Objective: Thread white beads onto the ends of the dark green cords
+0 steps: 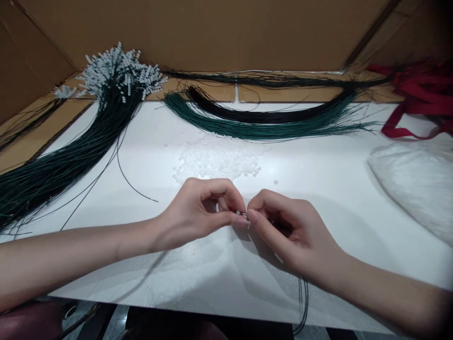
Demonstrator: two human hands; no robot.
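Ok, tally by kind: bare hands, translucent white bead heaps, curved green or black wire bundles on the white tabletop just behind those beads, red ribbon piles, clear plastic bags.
Bare left hand and bare right hand: 2
Translucent white bead heap: 1
Curved green wire bundle and curved black wire bundle: 2
Red ribbon pile: 1
Clear plastic bag: 1
Total: 7

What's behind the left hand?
Beads on the white table, then green wires and black wires. The patch covered by the left hand can't be seen.
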